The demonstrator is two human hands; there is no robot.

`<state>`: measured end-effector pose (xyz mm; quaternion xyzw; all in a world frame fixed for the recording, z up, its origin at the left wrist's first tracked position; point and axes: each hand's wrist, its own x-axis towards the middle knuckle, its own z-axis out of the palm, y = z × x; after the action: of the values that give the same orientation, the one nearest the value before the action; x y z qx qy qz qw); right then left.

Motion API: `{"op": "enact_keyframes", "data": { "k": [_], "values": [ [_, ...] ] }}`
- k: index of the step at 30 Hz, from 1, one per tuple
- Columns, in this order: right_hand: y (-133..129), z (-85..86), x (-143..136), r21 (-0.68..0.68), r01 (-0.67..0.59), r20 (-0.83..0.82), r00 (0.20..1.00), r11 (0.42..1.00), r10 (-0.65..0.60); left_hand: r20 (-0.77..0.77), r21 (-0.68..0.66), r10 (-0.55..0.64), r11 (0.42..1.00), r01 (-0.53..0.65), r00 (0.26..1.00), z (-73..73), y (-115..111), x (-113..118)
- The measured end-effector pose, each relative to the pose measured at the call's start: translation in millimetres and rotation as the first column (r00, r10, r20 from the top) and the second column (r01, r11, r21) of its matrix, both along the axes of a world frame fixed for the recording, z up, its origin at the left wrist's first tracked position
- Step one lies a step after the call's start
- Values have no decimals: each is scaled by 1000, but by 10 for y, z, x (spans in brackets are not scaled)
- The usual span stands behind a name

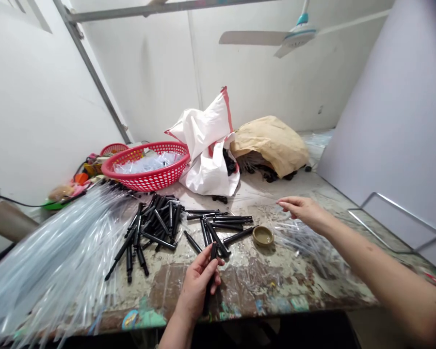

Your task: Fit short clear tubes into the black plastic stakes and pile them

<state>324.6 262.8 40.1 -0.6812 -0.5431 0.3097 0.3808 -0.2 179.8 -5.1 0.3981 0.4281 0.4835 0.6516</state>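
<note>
My left hand [200, 280] is wrapped round a black tube [209, 286] near the table's front edge, the tube roughly upright. My right hand [300, 209] is raised over the right side of the table, fingers pinched together; a thin clear piece seems to be at the fingertips, too small to make out. Below it lie clear thin tubes [308, 242]. A small round bowl [263, 236] holding liquid stands between the hands. Several black tubes [232, 220] lie behind my left hand, and a larger pile of black tubes [159, 218] is to its left.
Long clear tubes [65, 252] cover the left side of the table [276, 286]. Behind stand a red basket [150, 182] with clear pieces, a white sack [208, 169] and a tan sack [276, 145]. A metal wire frame [395, 198] is at the right.
</note>
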Motion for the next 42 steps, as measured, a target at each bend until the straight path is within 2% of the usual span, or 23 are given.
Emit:
{"op": "enact_keyframes", "data": {
  "k": [2, 4, 7, 10, 12, 14, 17, 19, 21, 23, 25, 27, 29, 33, 42],
  "values": [
    [-74, 34, -103, 18, -73, 77, 994, 997, 71, 12, 20, -8, 1000, 8, 1000, -10, 3, -3],
    [-154, 46, -241, 31, -214, 215, 955, 976, 203, 25, 35, -12, 999, 11, 1000, -4, 0, -3],
    [-262, 41, -447, -21, -363, 515, 795, 932, 321, 39, 32, -4, 999, 3, 999, 30, -12, 4],
    [-325, 24, -574, -31, -413, 769, 572, 910, 286, 26, 22, 3, 1000, -4, 1000, 57, -20, 10],
    [-341, 2, -614, -10, -464, 850, 462, 886, 252, 10, 21, 0, 1000, 0, 1000, 60, -20, 9],
    [-344, -29, -634, 0, -506, 890, 394, 863, 231, 2, 18, -1, 1000, 1, 1000, 56, -18, 8],
    [-340, -75, -645, -6, -528, 909, 352, 849, 225, 0, -1, 18, 1000, -18, 1000, 52, -19, 13],
    [-349, -81, -646, 5, -531, 904, 365, 848, 223, 5, -17, 31, 999, -31, 1000, 54, -23, 21],
    [-379, -54, -662, 53, -494, 875, 441, 868, 197, 20, -29, 47, 998, -46, 999, 52, -28, 29],
    [-437, 7, -722, 109, -429, 770, 606, 897, 197, 36, -39, 61, 997, -59, 998, 42, -30, 33],
    [-520, 83, -845, 103, -395, 550, 787, 913, 279, 40, -46, 62, 997, -60, 997, 23, -27, 27],
    [-610, 143, -1021, 77, -425, 310, 870, 902, 383, 25, -46, 47, 998, -46, 999, 3, -23, 15],
    [-678, 163, -1211, 86, -461, 175, 880, 883, 442, 13, -37, 28, 999, -27, 1000, -9, -20, 0],
    [-702, 96, -1470, 122, -468, 129, 882, 875, 453, 41, -38, 18, 999, -16, 999, 4, -25, -15],
    [-637, -3, -1553, 102, -454, 165, 885, 885, 435, 139, -2, 6, 1000, -5, 990, 48, -21, -23]
  ]
}}
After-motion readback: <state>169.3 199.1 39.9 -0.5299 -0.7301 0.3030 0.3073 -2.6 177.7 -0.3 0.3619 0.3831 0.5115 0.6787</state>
